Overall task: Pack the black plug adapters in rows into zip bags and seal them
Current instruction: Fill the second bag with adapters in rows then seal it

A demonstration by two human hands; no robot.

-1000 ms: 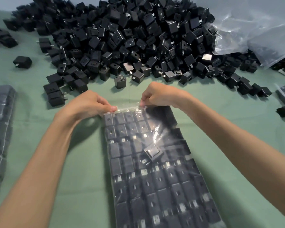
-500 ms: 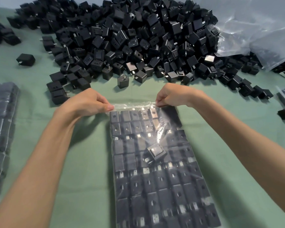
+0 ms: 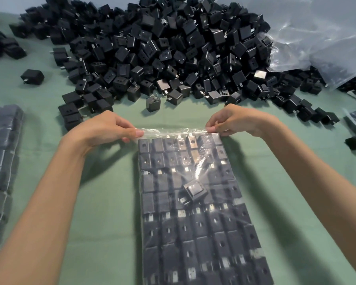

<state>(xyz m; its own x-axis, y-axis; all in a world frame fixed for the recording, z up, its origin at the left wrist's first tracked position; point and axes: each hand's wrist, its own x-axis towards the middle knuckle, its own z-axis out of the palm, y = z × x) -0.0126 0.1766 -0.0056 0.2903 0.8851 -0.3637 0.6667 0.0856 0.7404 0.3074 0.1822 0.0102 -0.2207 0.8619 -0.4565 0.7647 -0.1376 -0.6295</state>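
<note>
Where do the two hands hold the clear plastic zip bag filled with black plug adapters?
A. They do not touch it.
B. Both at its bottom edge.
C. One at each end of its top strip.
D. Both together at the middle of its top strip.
C: the left hand pinches the left end and the right hand the right end of the top strip of the clear plastic zip bag.

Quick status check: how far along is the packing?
Done: the zip bag in front is filled with rows of adapters, one stray adapter lying askew; another packed bag lies at far left. In hand: left hand and right hand pinch its top strip at both corners; whether it is sealed, I cannot tell. Left: the big pile of loose adapters behind.
</note>
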